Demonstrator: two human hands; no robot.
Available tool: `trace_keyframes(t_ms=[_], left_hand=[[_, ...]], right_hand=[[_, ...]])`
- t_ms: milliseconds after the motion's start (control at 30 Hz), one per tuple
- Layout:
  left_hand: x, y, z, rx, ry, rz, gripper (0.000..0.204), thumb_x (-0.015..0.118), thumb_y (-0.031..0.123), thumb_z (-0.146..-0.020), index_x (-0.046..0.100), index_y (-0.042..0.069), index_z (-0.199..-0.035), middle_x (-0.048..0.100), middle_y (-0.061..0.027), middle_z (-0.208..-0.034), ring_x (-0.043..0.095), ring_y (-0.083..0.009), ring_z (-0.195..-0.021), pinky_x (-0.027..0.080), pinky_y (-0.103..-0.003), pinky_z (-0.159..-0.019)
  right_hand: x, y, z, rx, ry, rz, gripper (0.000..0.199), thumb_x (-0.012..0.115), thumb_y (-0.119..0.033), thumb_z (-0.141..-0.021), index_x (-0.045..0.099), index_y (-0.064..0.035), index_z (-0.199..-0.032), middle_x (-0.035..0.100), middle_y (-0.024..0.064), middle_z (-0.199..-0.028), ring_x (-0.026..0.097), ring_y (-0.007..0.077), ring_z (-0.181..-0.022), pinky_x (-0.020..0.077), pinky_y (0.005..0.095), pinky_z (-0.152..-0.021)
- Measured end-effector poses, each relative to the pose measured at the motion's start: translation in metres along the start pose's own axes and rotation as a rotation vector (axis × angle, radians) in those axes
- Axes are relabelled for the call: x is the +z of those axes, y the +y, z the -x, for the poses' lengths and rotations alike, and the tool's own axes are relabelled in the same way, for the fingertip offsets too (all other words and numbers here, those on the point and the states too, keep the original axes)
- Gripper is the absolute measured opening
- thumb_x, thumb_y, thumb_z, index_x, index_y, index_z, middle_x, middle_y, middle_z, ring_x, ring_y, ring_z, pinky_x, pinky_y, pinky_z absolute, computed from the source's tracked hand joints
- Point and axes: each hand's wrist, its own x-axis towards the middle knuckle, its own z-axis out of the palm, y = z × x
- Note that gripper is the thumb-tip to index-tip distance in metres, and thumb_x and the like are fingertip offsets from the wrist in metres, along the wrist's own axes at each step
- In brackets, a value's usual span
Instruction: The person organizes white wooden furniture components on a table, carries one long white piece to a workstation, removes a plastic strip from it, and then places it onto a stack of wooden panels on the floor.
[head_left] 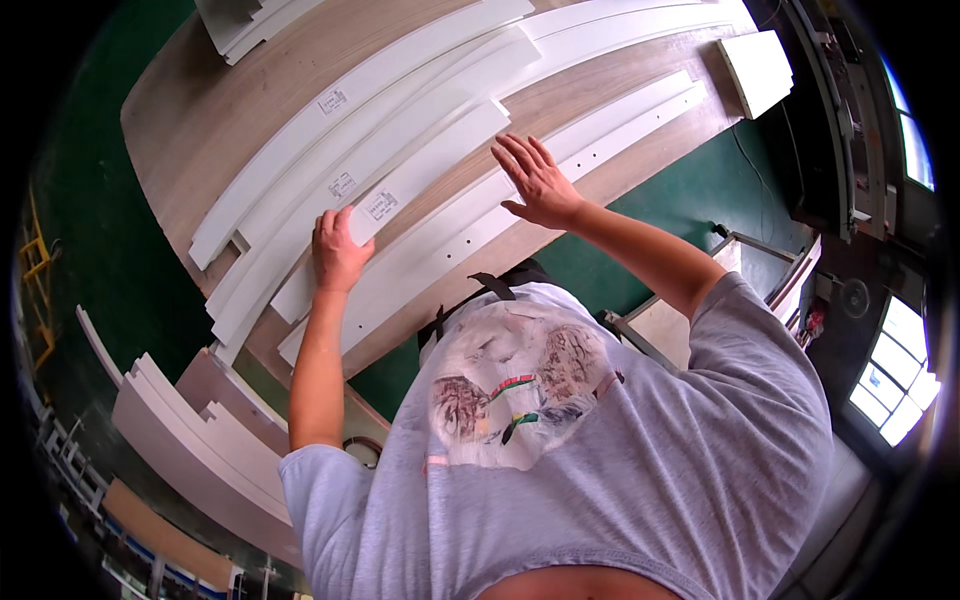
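Toward the middle of the table, my left hand (340, 250) is closed on a long white board (435, 160) that carries a printed label. Its fingers bend toward the board's far edge, and the thumb lies across its face. Farther right, my right hand (542, 188) has its fingers stretched out and holds nothing. It is over the nearest white board (425, 262), which has small dark holes along it; whether the palm touches is hard to tell. More long white boards (300, 125) lie side by side beyond, some labelled and partly overlapping.
A wood-topped table (165, 130) bears the boards. White pieces sit at its far left corner (260, 25), and a white block (757, 72) at its right end. Lower left, white panels (190, 440) are stacked beside the table. A frame-like cart (655, 335) stands at right on the green floor (640, 262).
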Motion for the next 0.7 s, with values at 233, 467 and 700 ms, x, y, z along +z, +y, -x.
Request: trace_keyframes(t_ms=[233,467,700], left_hand=[[0.076,0.120,-0.013,0.038,-0.103,0.122,0.060,0.084,0.019,-0.068,0.059,0.013,-0.121,0.058,-0.0083,-0.111,0.055,-0.0299,-0.110,0.045,-0.043,-0.096],[0.014,0.022,0.074,-0.154,-0.168,-0.004,0.055,0.070,0.004,-0.070,0.058,0.015,-0.123,0.058,-0.0091,-0.116,0.052,-0.0332,-0.115,0.037,-0.049,-0.101],[-0.098,-0.117,0.217,-0.352,-0.279,-0.206,0.066,0.063,-0.003,-0.070,0.058,0.019,-0.132,0.053,-0.0100,-0.116,0.049,-0.0335,-0.119,0.032,-0.049,-0.109]], right_hand=[[0.020,0.005,-0.006,-0.045,-0.191,0.073,0.116,0.081,-0.046,-0.075,0.012,-0.0078,-0.160,0.021,0.0143,-0.164,0.016,0.0315,-0.153,0.0093,0.0554,-0.124],[0.039,0.060,-0.004,0.023,-0.405,0.059,0.106,0.086,-0.040,-0.072,0.026,-0.0194,-0.157,0.042,0.0050,-0.154,0.030,0.0273,-0.149,0.0151,0.0582,-0.122],[0.032,0.127,-0.001,-0.090,-0.311,0.114,0.053,0.071,-0.027,-0.090,0.052,-0.0264,-0.140,0.054,0.0002,-0.143,0.041,0.0245,-0.141,0.0258,0.0583,-0.118]])
